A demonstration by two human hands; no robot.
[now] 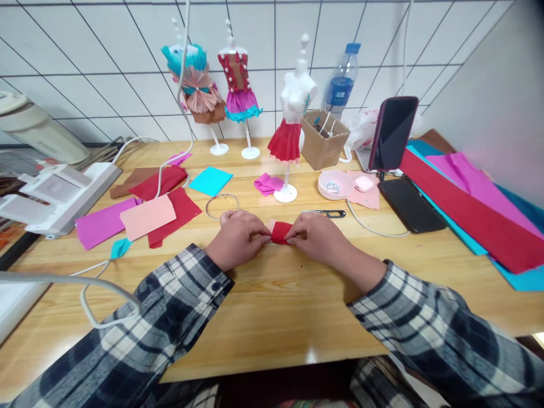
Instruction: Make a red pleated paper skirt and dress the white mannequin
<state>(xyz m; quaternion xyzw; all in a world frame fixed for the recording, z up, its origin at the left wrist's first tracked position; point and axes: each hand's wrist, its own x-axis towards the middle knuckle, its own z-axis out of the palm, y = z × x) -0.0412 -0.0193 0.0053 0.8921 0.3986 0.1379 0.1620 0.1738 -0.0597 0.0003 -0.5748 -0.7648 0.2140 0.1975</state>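
Note:
Between my hands, low over the wooden table, is a small piece of red crepe paper [280,232] with a pink piece showing at its left end. My left hand [240,237] pinches the pink end between thumb and fingertips. On the right end, the fingers of my right hand [317,237] are pressed together. Just behind my right hand lie small black-handled thread snips [329,213]. A thin wire ring [222,207] rests by my left hand. Straight ahead stands a white mini dress form [298,93] wearing a red pleated skirt [285,140].
Two dressed mini forms [240,85] stand at the back left. Coloured paper pieces [148,217] and a white power strip [76,198] lie left. A pink bowl of beads [335,185], a cardboard box [323,141], phones [412,205] and long paper strips [471,209] occupy the right.

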